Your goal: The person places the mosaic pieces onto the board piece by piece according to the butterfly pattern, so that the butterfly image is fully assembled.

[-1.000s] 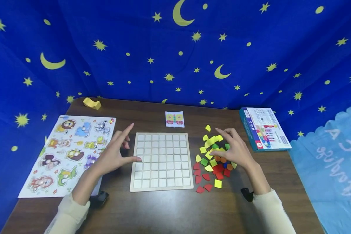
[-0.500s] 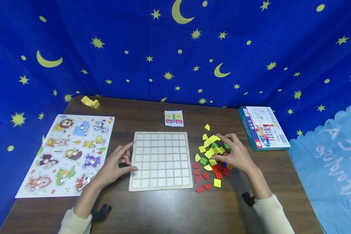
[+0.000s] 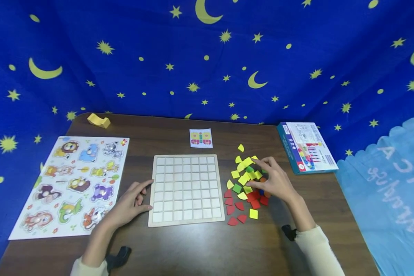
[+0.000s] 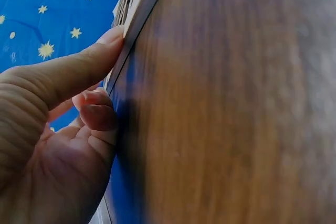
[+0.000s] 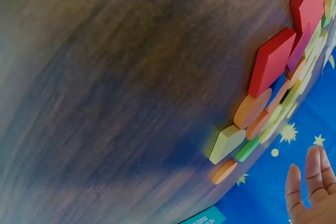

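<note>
A square wooden board with a grid of pale cells lies mid-table. At its left edge rest the thumb and index fingertips of my left hand, spread apart. The left wrist view shows the thumb against the board's side, other fingers bent. My right hand hovers at the right of a loose pile of coloured pieces, thumb and index spread, holding nothing visible. Yellow squares, a green square, red pieces and an orange disc make up part of the pile.
A small butterfly picture card lies behind the board. To the left is an animal puzzle board; a yellow wooden block sits at the back left. A printed box lies at the back right, before a blue starry cloth.
My left hand has drawn back and down, its fingertips going from over the board to its left edge. My right hand has dipped slightly toward the pile. The whole view has shifted a little.
</note>
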### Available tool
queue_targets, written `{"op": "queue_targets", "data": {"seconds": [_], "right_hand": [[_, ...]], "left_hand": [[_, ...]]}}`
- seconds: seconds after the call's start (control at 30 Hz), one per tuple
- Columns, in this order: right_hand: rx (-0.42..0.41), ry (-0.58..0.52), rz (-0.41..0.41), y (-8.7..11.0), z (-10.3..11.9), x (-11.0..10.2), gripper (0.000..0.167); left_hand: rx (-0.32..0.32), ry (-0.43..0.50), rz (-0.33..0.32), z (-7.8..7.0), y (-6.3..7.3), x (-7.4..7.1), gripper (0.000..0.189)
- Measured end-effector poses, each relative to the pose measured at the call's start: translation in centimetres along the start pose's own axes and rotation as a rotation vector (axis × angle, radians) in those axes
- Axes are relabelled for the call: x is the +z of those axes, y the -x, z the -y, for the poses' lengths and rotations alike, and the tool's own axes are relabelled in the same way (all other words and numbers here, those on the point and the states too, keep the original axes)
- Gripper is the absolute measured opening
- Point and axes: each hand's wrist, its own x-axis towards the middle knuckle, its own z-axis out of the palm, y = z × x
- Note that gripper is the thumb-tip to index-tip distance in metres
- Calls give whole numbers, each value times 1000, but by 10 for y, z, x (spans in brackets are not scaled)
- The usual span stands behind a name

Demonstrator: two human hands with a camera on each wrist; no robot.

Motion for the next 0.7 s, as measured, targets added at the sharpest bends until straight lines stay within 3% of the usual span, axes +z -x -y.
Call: {"op": "queue_targets", "data": {"seconds": [0.33,0.7], "right_hand": [[-13,-45,13,-22,-8,7,69],[50,-96,83,-49,-15,12,54]], "left_hand": [[-71,2,27,-1,1,-5,74],[-42,19,11,0,-3,-2,77]]}}
